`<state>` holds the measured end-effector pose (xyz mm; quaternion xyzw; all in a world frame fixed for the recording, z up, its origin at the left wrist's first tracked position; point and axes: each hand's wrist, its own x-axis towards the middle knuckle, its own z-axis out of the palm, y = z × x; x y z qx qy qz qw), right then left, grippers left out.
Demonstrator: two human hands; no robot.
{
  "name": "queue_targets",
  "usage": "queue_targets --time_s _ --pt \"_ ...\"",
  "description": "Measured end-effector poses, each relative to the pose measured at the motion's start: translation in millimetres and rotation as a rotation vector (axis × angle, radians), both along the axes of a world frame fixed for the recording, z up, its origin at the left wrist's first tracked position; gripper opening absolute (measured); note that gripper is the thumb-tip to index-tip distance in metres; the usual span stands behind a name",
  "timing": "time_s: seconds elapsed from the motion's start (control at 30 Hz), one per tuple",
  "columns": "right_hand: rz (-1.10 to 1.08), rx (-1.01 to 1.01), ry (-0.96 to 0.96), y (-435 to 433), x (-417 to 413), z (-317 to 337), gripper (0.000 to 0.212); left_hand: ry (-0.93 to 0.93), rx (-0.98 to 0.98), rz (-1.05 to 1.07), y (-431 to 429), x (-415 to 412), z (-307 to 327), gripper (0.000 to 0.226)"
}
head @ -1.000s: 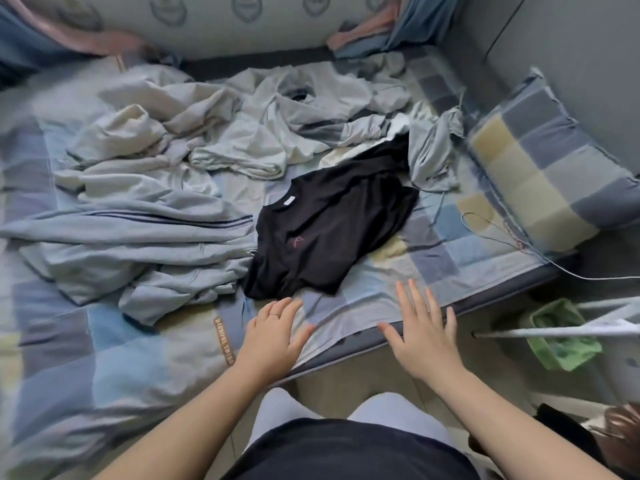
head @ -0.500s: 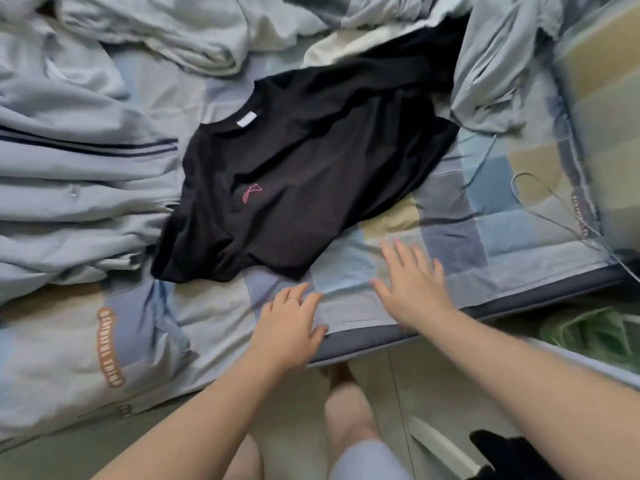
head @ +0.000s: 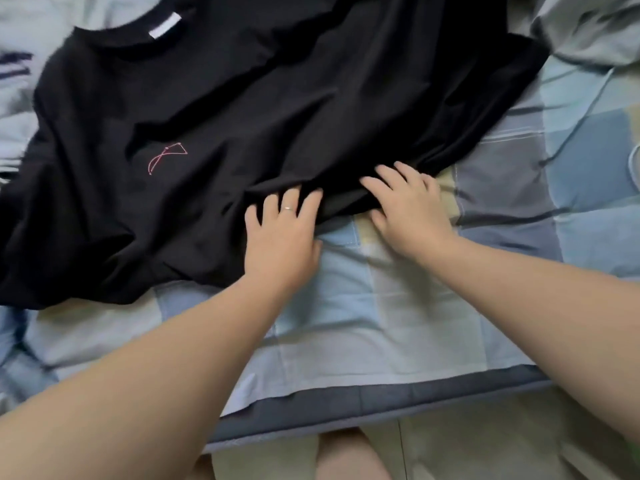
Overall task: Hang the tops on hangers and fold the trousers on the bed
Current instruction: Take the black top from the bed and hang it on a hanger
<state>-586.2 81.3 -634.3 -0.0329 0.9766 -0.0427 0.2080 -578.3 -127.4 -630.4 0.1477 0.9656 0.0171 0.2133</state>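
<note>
L hand (head: 282, 237) & R hand (head: 414, 207), off the cloth a sec ago, are pressing spread fingers onto the hem of the black tee (head: 242, 109) lying flat on the bedsheet (head: 381, 327), so pickup for hanging is prob. starting, no pinch yet.

Low bed (head: 311, 408) with a dark grey front edge, spread with a checked cotton sheet of pale blue, grey and cream squares (head: 381, 323). Below it lies a pale beige tiled floor (head: 485, 452) crossed by one thin dark joint. Lighting soft and even.
</note>
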Motion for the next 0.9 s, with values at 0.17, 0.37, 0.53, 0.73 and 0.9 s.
queue_targets --time_s 0.17,0.37,0.53,0.73,0.9 --pt "-0.128 -0.170 0.055 2.2 -12.5 13.0 0.019 0.061 0.046 0.052 -7.8 -12.5 0.0 0.022" --pt "-0.139 -0.353 0.141 -5.9 -5.8 96.0 0.012 -0.020 0.398 0.437 -14.9 -10.5 79.0 0.013" --pt "-0.333 -0.724 0.083 -18.1 -1.5 212.6 0.020 -0.085 0.718 0.754 -30.3 2.1 182.9 0.017" --pt "-0.323 -0.905 0.122 -62.3 12.1 365.5 0.029 0.016 0.823 0.742 -67.0 22.3 315.4 0.019" --pt "-0.342 -1.074 0.149 -104.4 30.0 474.3 0.031 0.179 0.894 0.708 -108.1 27.8 413.4 0.022"
